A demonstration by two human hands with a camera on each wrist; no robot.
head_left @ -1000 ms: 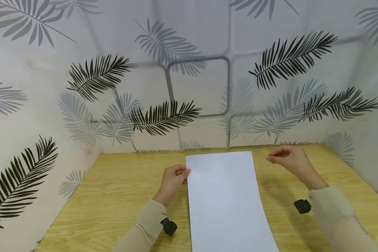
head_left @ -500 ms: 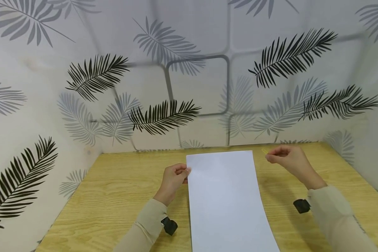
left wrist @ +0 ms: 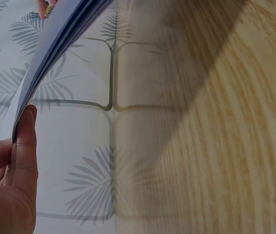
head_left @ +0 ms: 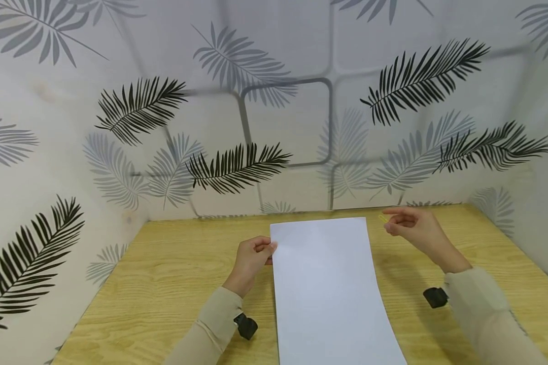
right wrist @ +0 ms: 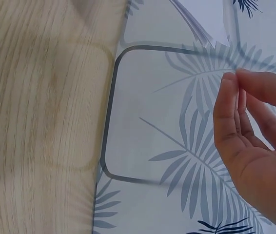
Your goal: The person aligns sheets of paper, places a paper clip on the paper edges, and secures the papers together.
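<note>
A stack of white paper sheets (head_left: 324, 284) fills the front middle of the head view, its far end raised. My left hand (head_left: 251, 263) grips the stack's left edge near the top, thumb on the front face and fingers behind. Several layered edges of the paper (left wrist: 55, 56) show in the left wrist view. To the right of the stack, my right hand (head_left: 415, 230) pinches a small yellow paper clip (head_left: 383, 218), held apart from the paper. In the right wrist view the fingertips of the right hand (right wrist: 247, 131) meet, and the clip is hidden there.
Beneath both arms lies a light wood-grain table (head_left: 173, 274). White walls (head_left: 292, 126) with a leaf print close it in at the back and both sides. A black wrist camera (head_left: 245, 327) sits at the left cuff, another black camera (head_left: 436, 297) at the right.
The fingers of my right hand have shifted on the paper clip, with the index finger now reaching out straighter above it. The left hand and the stack have stayed in place.
</note>
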